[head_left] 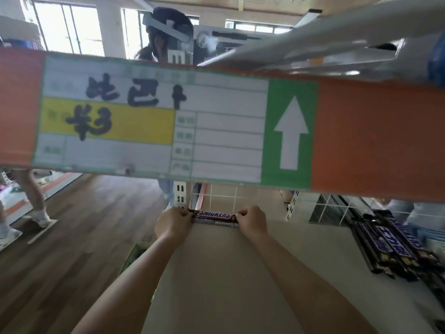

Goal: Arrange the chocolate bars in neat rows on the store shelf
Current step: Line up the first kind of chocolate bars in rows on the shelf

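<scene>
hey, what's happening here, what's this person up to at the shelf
A person is stocking a store shelf. Both hands hold one Snickers bar by its ends, the left hand on the left end and the right hand on the right, setting it crosswise near the back of the shelf. A group of dark blue bars already lies on the shelf's right side. A price label strip on the upper shelf edge blocks much of the view.

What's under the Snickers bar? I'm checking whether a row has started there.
The Snickers bar, held at its ends by the left hand and right hand, sits above another dark wrapper on the shelf. The rest is covered.
</scene>
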### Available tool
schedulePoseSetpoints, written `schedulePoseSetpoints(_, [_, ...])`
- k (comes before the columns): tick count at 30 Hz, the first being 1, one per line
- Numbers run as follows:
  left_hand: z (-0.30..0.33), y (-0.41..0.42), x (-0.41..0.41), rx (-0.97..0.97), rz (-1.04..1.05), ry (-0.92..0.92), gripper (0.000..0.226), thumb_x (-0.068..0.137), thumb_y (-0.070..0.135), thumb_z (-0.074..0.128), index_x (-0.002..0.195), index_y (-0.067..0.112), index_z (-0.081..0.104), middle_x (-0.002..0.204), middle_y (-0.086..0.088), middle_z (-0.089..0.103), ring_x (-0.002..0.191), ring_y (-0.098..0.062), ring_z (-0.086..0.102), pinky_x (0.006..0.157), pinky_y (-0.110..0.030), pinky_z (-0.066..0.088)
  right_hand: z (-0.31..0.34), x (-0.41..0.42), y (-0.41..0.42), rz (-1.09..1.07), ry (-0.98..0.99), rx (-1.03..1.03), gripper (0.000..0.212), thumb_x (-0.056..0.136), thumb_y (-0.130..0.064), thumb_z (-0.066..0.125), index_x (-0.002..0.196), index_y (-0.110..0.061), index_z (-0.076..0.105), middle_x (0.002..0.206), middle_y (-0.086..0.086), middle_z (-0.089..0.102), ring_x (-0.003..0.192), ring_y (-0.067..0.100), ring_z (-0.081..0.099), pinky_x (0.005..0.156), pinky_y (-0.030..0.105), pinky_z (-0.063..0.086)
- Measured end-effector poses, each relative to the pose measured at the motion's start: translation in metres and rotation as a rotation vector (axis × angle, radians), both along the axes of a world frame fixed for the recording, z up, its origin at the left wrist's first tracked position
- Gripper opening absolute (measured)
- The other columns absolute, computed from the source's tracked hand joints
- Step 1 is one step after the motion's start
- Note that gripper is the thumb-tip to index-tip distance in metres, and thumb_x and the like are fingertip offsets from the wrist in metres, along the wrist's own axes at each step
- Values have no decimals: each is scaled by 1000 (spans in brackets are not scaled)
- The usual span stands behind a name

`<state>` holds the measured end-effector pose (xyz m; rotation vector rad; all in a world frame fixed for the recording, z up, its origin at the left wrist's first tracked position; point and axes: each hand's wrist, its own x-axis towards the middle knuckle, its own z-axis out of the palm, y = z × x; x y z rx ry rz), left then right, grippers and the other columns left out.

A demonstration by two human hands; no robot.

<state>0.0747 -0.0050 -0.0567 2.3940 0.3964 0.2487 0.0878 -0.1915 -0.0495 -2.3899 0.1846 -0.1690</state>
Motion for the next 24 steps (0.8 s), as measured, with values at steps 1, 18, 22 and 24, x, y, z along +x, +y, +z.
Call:
schedulePoseSetpoints(1, [-1, 0, 1, 10, 2, 0, 21, 88, 33, 58, 92, 20, 74, 96, -7, 66, 76, -20, 54, 57, -24, 34, -1, 1, 0, -3, -2, 3, 23, 90, -10, 54, 106, -4, 70, 108, 13, 69, 102, 24, 63, 83, 25, 45])
schedulePoseSetpoints(18, [27, -29, -23, 364, -556, -413, 21, 91, 24, 48, 82, 9, 60, 88, -9, 62, 81, -28, 60, 66, -32, 43, 19, -44, -24, -77, -84, -133, 26, 93, -19, 44, 101, -2, 62, 99, 13, 65, 92, 28, 59, 72, 31, 43])
schedulePoseSetpoints(22, [32, -69, -36, 466, -784, -463, 57, 82, 47, 22, 86, 8, 63, 86, -11, 64, 84, -32, 61, 70, -35, 47, 16, -67, -33, -81, -70, -222, 25, 92, -24, 41, 89, -4, 56, 95, 15, 61, 78, 25, 51, 67, 28, 32])
schedulePoseSetpoints(24, [29, -88, -41, 488, -834, -403, 60, 83, 48, 21, 99, 8, 63, 98, -11, 64, 97, -31, 59, 78, -36, 46, 17, -84, -40, -94, -33, -253, 27, 92, -27, 40, 93, -4, 55, 99, 15, 59, 87, 27, 55, 70, 30, 34])
